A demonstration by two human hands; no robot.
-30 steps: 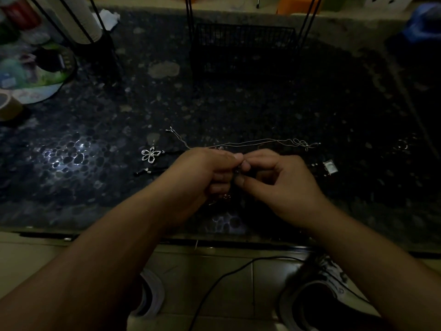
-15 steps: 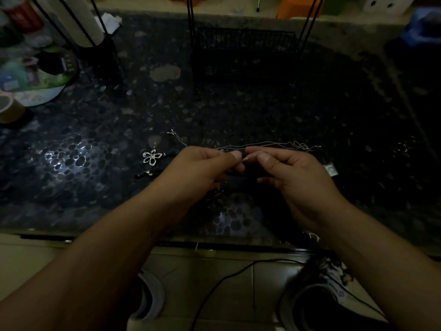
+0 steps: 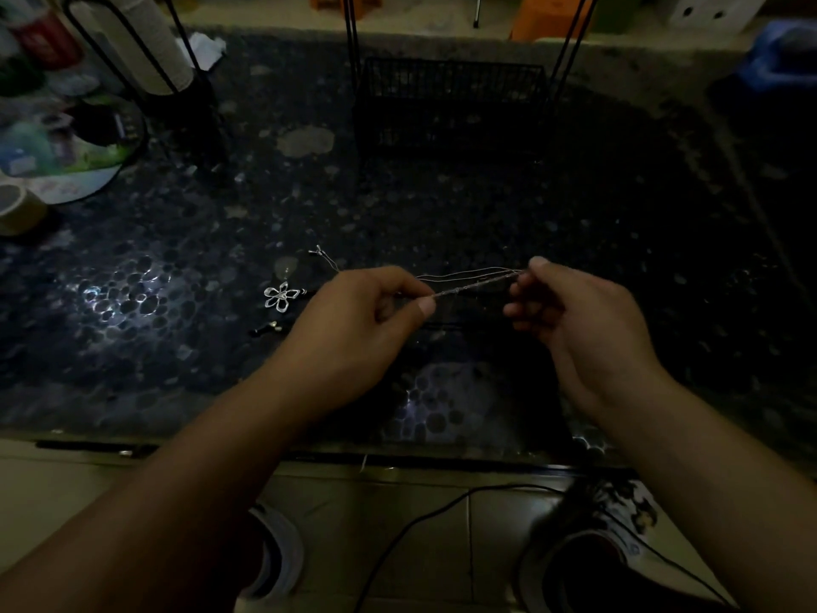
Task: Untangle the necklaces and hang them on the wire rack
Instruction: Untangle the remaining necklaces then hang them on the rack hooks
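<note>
A single wide-angle head view looks forward and steeply down over the dark bench (image 3: 574,205). It sits close above the near edge. The floor (image 3: 66,488) fills the bottom.

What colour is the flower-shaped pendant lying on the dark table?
Silver: the flower-shaped metal pendant is an open, shiny outline, seen best in the head view.

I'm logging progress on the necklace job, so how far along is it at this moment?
Nothing looks hung yet: no chain shows on the wire rack, though the light is dim. In hand: the left hand and right hand each pinch an end of a thin silver chain, stretched between them above the table. Left: the flower pendant lies on the table, and all the hanging.
</note>
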